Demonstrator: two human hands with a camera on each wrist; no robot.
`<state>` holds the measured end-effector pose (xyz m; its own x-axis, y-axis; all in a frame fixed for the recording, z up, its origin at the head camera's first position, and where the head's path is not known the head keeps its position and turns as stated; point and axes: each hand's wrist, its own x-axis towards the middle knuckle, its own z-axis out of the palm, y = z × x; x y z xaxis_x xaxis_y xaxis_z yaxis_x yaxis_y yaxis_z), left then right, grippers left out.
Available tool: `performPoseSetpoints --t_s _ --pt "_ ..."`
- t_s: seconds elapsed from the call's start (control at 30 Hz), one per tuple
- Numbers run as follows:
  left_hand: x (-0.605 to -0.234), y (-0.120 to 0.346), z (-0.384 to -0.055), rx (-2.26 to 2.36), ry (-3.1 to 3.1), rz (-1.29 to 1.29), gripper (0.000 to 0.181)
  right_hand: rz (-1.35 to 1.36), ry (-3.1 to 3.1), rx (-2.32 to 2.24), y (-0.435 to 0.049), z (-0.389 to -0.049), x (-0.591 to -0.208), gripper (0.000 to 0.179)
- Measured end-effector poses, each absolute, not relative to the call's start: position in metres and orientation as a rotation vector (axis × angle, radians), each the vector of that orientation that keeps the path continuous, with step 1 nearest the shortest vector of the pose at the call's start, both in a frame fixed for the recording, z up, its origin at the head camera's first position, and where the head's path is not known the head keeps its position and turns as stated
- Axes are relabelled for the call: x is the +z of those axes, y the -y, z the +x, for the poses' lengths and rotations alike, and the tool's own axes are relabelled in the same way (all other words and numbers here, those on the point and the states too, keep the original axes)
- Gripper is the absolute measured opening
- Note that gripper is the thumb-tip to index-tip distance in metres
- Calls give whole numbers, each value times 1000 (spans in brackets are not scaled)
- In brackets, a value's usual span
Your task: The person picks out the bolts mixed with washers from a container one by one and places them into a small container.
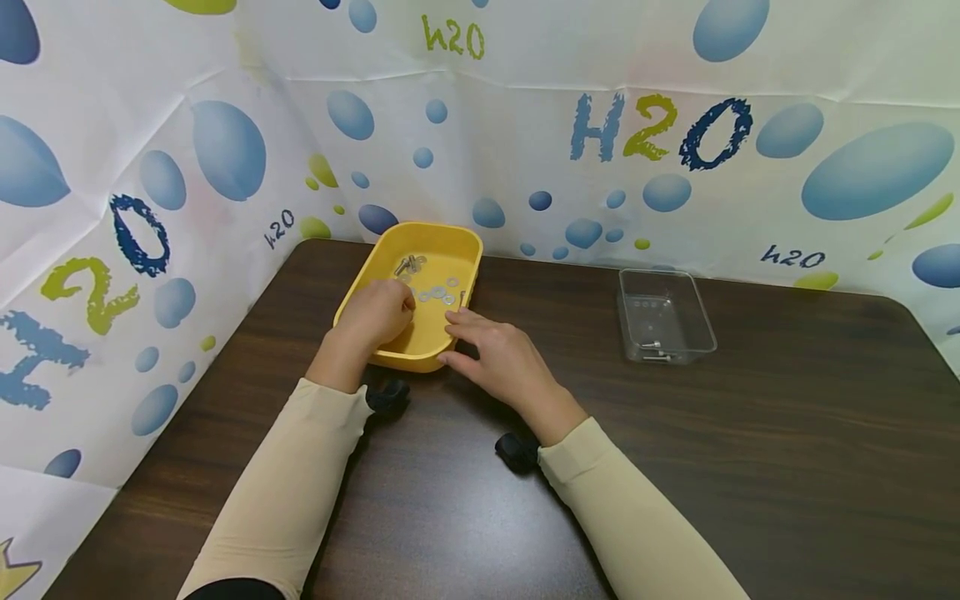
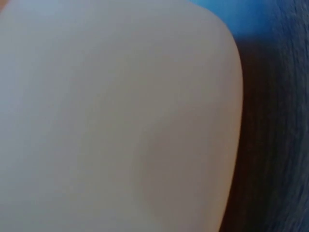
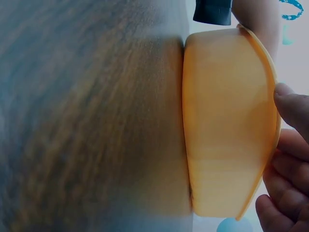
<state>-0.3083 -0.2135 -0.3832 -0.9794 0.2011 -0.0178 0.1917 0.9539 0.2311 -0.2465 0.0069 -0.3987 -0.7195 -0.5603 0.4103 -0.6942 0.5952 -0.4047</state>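
Note:
A yellow tray stands at the back left of the table with bolts and washers in it. My left hand reaches over its left side, fingers bent down inside. Its fingertips are hidden, so I cannot tell whether they pinch anything. At the tray's right front corner, my right hand touches the rim with spread, loosely bent fingers. In the right wrist view the thumb lies at the tray's rim. Only a blurred, close pale surface fills most of the left wrist view.
A clear plastic container stands farther right on the dark wooden table, with a few bolts near its front wall. Behind the table hangs a white sheet printed with drops. Black bands sit at both wrists.

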Motion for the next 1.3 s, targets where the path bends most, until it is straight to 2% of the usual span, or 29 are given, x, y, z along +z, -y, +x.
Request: performPoseSetpoints --t_s 0.67,1.3 --pt "-369 210 -308 853 -2949 448 17 1014 2547 755 -4 -245 -400 38" --pt "-372 205 -305 505 -2908 504 10 1011 2552 765 -5 -244 -398 38"
